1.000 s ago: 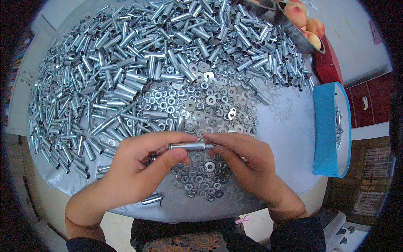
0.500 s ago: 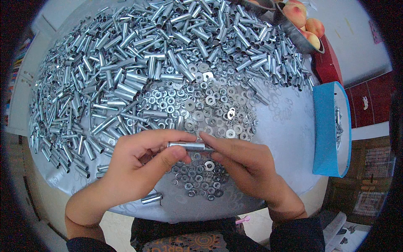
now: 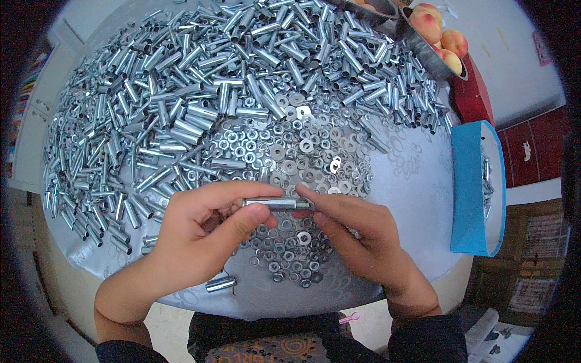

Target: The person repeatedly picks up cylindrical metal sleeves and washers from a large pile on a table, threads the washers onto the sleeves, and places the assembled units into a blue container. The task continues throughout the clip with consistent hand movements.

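A shiny sleeve anchor bolt (image 3: 270, 204) lies level between my hands, above the loose hardware. My left hand (image 3: 203, 221) pinches its metal sleeve between thumb and forefinger; the other fingers curl behind. At the narrower, darker right end, my right hand (image 3: 363, 233) has its forefinger and thumb closed about the tip. Whether a nut sits between those fingertips is too small to tell. Under and beyond the hands lie many flat washers (image 3: 306, 145) and hex nuts (image 3: 275, 266). Near the table's front edge rests a single anchor (image 3: 221, 283), below my left wrist.
A large heap of metal sleeves and bolts (image 3: 200, 112) covers the table's far and left parts. To the right stands a blue box (image 3: 469, 187) holding some metal pieces. A dark bowl (image 3: 426, 51) of peaches (image 3: 454, 41) and a red box (image 3: 472, 97) are at the back right.
Both hands and the anchor have risen slightly in the picture. My right fingers have shifted a little to the right, showing more of the anchor's narrow end.
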A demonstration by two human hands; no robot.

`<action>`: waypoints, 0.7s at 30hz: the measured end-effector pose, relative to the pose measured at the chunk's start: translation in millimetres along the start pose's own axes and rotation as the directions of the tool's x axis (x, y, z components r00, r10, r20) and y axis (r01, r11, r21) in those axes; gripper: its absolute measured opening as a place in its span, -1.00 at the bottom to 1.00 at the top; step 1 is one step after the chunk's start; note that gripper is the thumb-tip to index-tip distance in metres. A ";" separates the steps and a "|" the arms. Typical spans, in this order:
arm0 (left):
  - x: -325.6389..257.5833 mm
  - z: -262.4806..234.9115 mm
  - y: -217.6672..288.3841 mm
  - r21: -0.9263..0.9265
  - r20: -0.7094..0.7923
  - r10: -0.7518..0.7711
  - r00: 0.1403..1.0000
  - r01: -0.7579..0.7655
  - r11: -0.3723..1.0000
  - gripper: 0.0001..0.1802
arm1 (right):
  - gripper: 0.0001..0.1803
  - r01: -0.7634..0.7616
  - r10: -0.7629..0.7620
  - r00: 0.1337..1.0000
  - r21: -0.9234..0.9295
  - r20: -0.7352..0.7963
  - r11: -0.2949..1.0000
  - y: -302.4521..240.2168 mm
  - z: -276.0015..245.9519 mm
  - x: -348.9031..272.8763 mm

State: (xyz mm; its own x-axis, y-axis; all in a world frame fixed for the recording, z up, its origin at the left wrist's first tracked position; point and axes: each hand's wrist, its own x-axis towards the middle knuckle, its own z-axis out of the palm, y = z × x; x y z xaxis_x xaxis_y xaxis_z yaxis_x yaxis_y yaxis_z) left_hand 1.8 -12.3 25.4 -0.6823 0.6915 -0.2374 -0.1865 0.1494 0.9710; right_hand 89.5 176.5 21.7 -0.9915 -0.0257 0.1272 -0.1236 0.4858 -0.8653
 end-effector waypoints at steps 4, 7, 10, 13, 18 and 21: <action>0.2 3.6 -7.0 -0.070 -0.012 0.041 0.999 -0.042 0.997 -0.75 | -0.64 0.056 -0.060 0.998 -0.137 -0.021 0.989 3.9 -1.3 -0.5; 0.6 2.1 -5.5 -0.066 0.019 0.021 1.000 -0.020 0.998 -0.75 | -0.64 0.079 -0.087 0.996 -0.186 -0.033 0.979 5.8 -2.4 -0.6; 0.8 0.1 -3.2 -0.042 0.063 0.029 0.998 -0.026 0.999 -0.74 | -0.62 0.116 -0.122 0.992 -0.242 -0.011 0.963 5.4 -3.1 0.5; 0.2 0.8 -7.1 0.034 0.100 0.080 0.992 -0.084 0.996 -0.74 | -0.63 0.197 -0.216 0.976 -0.320 -0.023 0.927 8.8 -3.5 1.6; 0.0 0.4 -4.7 0.066 0.161 0.065 0.985 -0.077 0.995 -0.75 | -0.66 0.274 -0.271 0.961 -0.301 0.053 0.913 12.5 -6.7 1.1; -0.7 0.9 -2.3 0.063 0.147 0.052 0.988 -0.062 0.996 -0.68 | -0.66 0.284 -0.279 0.959 -0.294 0.059 0.913 8.4 -5.4 2.0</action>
State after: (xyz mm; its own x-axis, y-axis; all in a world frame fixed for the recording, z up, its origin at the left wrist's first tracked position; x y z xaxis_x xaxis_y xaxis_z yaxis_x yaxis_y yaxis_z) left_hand 3.4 -12.5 23.4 -0.5800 0.7944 -0.1803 -0.0993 0.1508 0.9836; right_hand 86.7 185.2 17.3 -0.9183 -0.2114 0.3349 -0.3824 0.6932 -0.6110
